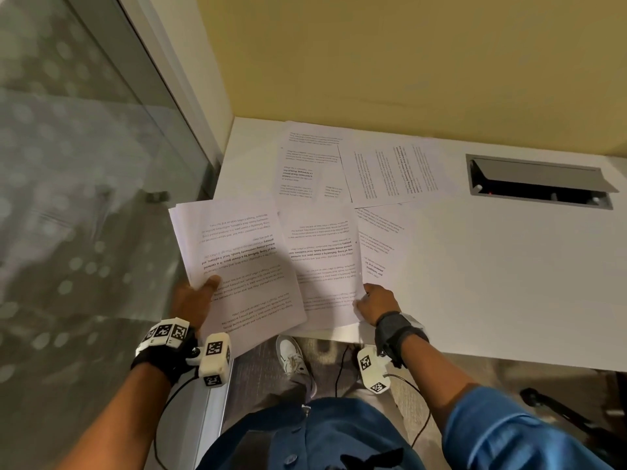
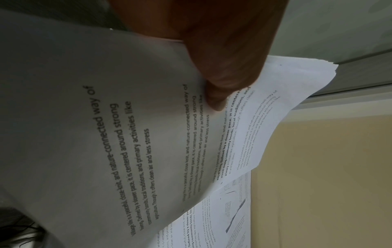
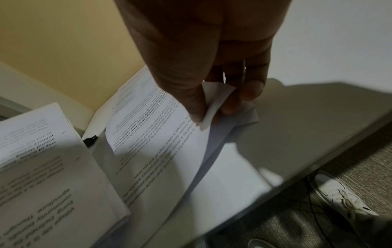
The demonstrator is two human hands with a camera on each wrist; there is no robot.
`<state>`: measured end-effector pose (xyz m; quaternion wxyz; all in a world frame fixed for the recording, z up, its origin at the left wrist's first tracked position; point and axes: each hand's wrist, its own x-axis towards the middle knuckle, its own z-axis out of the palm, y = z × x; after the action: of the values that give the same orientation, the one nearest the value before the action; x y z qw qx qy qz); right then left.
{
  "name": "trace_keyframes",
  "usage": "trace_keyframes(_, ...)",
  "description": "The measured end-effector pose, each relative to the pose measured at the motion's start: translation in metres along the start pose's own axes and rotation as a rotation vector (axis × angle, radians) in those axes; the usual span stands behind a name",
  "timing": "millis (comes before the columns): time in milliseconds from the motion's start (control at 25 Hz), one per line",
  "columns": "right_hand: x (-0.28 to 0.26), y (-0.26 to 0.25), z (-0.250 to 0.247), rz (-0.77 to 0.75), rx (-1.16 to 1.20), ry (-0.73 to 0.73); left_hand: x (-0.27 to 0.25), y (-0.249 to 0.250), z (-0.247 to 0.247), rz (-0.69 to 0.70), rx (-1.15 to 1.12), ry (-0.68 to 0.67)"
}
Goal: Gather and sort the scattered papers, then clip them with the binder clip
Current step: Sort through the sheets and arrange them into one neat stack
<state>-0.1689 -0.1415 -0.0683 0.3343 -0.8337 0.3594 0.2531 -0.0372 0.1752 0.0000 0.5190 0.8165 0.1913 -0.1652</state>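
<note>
My left hand [image 1: 203, 290] grips a stack of printed papers [image 1: 237, 259] at its near left edge, thumb on top [image 2: 220, 97], and holds it lifted and tilted over the table's left corner. My right hand [image 1: 364, 298] pinches the near right corner of a single printed sheet [image 1: 322, 262] lying on the table; in the right wrist view the corner [image 3: 214, 104] curls up between thumb and fingers. A black binder clip [image 3: 90, 140] lies on the table between the stack [image 3: 42, 167] and that sheet. More sheets [image 1: 312, 164] [image 1: 390, 174] [image 1: 376, 239] lie scattered farther back.
The white table [image 1: 492, 266] meets a yellow wall at the back and a glass partition [image 1: 68, 164] on the left. An open grey cable hatch [image 1: 539, 181] is set in the table at the back right. My white shoe [image 1: 291, 354] and cables show below the near edge.
</note>
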Motion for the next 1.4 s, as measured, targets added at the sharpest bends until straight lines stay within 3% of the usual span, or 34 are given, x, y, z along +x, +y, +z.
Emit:
trace_keyframes(280, -0.004, -0.012, 0.011, -0.021, -0.079, 0.015, 0.000, 0.004, -0.011, 0.041, -0.005, 0.040)
trace_keyframes(480, -0.001, -0.011, 0.008, 0.142, -0.014, 0.064, 0.000, 0.008, -0.009, 0.059, -0.019, 0.031)
trace_keyframes(680, 0.002, -0.017, 0.013, 0.250, -0.035, 0.233, 0.003, 0.012, -0.008, 0.093, 0.013, 0.003)
trace_keyframes(880, 0.007, -0.036, 0.018, 0.293, 0.018, 0.217, 0.003, 0.018, -0.004, 0.118, 0.039, -0.008)
trace_keyframes(1120, 0.016, -0.030, 0.016, 0.230, 0.080, 0.160, 0.011, 0.014, -0.002, 0.109, -0.004, -0.052)
trace_keyframes(1240, 0.009, -0.019, 0.002, 0.074, 0.173, 0.160, 0.013, 0.013, -0.001, 0.117, -0.026, -0.076)
trace_keyframes(1400, -0.007, -0.001, -0.050, -0.123, 0.398, 0.303, 0.009, 0.022, 0.009, 0.089, -0.095, -0.108)
